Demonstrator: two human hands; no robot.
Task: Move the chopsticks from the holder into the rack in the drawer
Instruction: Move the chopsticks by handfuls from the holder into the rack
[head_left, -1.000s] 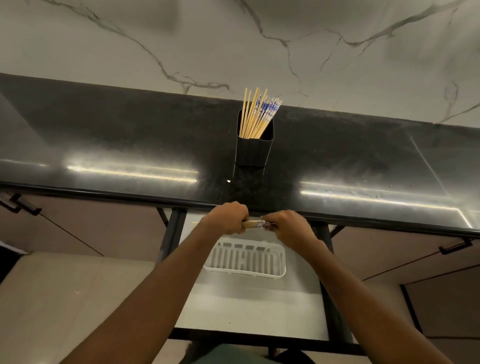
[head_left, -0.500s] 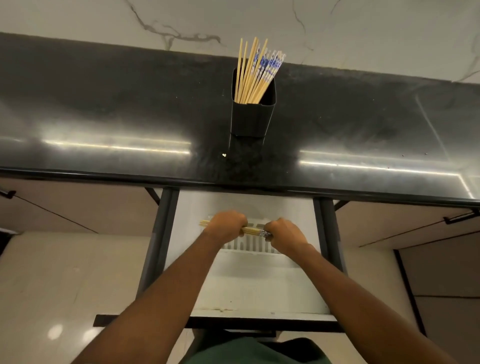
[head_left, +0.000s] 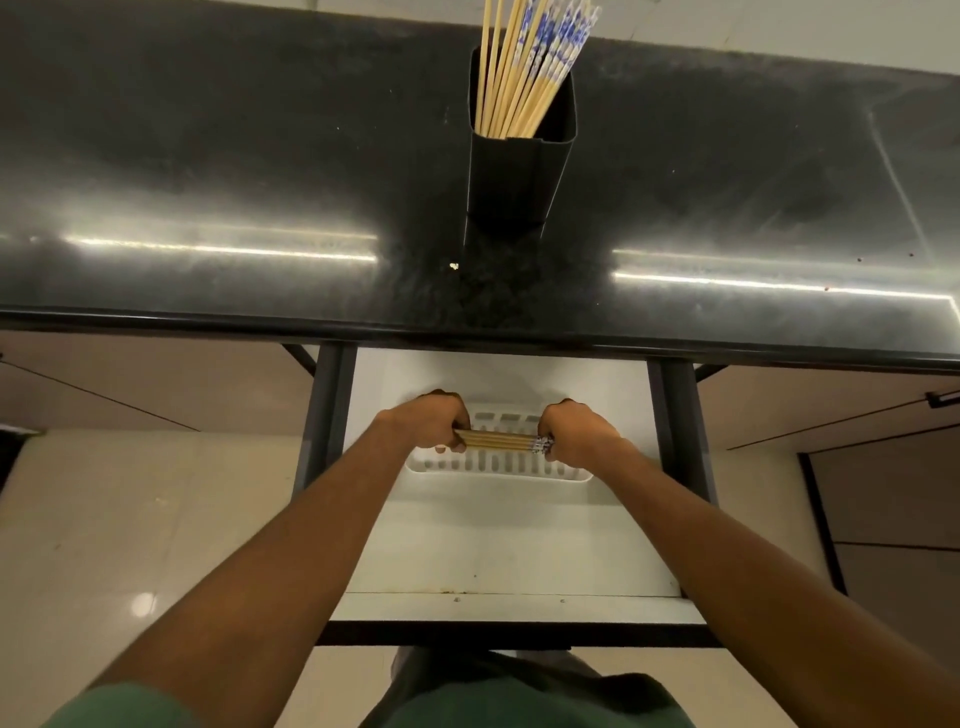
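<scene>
Over rack (head_left: 496, 467) in drawer (head_left: 509, 551): left hand (head_left: 428, 422), right hand (head_left: 576, 434) clench chopstick bundle (head_left: 498, 442); holder (head_left: 519, 171) on countertop (head_left: 234, 171).

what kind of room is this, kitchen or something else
Most likely a kitchen: a black countertop, a holder of chopsticks, and an open drawer with a white rack.

Dim, glare streaks on countertop (head_left: 234, 218)
</scene>
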